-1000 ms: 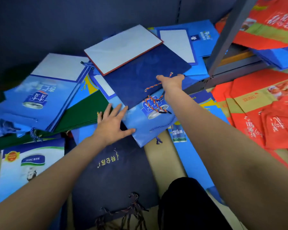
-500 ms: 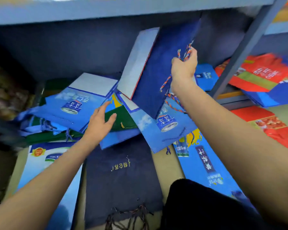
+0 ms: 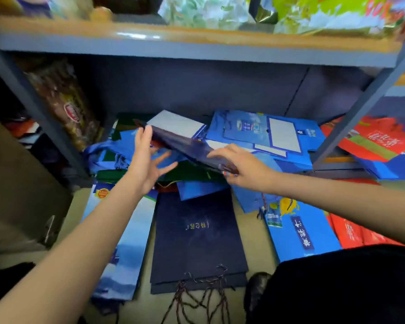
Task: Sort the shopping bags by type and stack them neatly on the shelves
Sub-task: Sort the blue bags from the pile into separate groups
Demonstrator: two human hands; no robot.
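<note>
A dark navy paper bag [image 3: 185,142] with a pale grey base panel hangs tilted over the jumbled pile on the low shelf. My right hand [image 3: 242,168] grips its near end, where the striped rope handles poke out. Fingers spread, my left hand [image 3: 147,160] touches the bag's far left edge with its fingertips. Straight below on the floor lies a stack of matching navy bags [image 3: 197,235] with gold lettering. Bright blue bags [image 3: 267,134] and a green bag [image 3: 192,173] lie mixed on the shelf.
Grey shelf posts [image 3: 360,113] stand right and left, with an upper shelf board [image 3: 173,45] close overhead. Red bags [image 3: 379,146] fill the right bay and floor. A pale blue bag [image 3: 126,242] and a blue-yellow bag [image 3: 297,230] flank the navy stack. My dark-clothed knee [image 3: 337,284] is at lower right.
The navy bag came down from nearly upright to a low tilt over the pile. My left hand left the pile and rose to the bag's far edge. The view tipped upward.
</note>
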